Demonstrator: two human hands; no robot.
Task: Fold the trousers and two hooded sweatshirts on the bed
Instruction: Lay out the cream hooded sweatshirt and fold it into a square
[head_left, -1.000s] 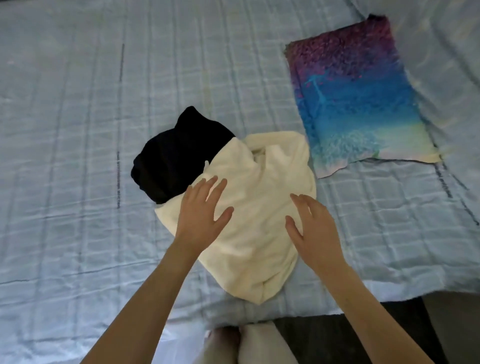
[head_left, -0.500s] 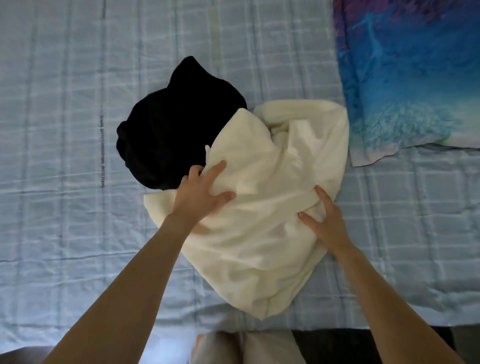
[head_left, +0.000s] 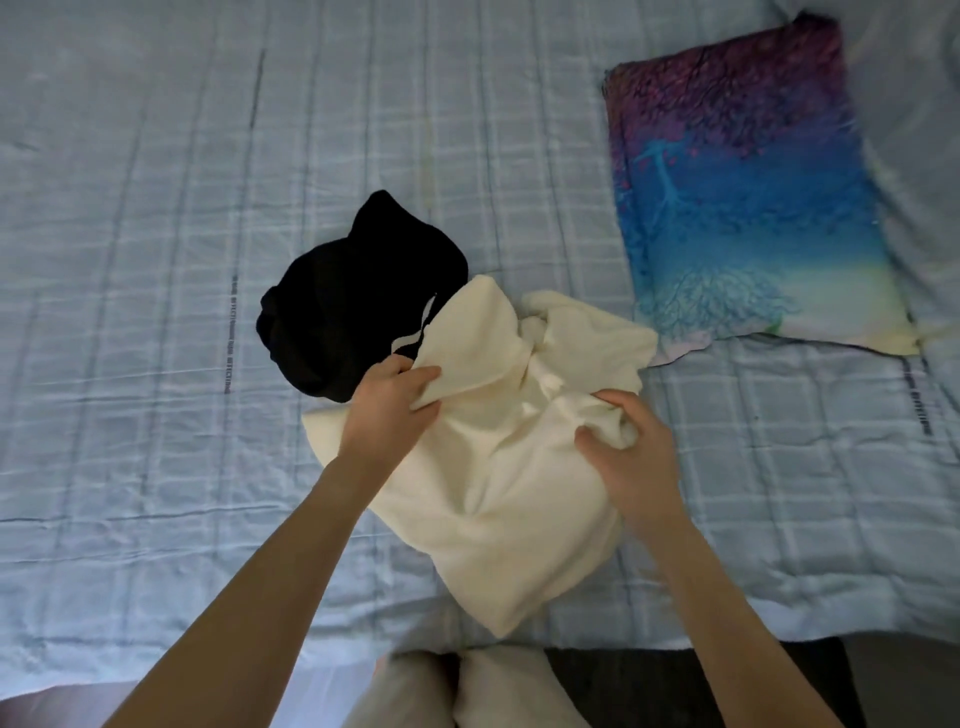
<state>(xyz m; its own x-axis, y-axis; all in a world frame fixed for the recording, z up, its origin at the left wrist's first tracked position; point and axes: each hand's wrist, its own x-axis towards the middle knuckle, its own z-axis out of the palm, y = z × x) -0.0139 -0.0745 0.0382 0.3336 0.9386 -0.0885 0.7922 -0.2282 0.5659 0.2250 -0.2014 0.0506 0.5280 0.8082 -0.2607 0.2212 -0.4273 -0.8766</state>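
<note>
A cream hooded sweatshirt lies crumpled on the light blue checked bed, near its front edge. My left hand grips a fold at the garment's upper left side. At the right side my right hand holds a bunched part of the cloth. A black garment with a white drawcord lies in a heap behind and to the left, partly under the cream one. Whether it is trousers or a sweatshirt is unclear. No third garment shows.
A pillow with a purple, blue and pale yellow print lies at the back right of the bed. My light trouser legs and a dark floor strip show below the bed's front edge.
Both hands went from hovering flat over the cream sweatshirt to pressing on it, and now their fingers have closed on its cloth and bunched it up.
</note>
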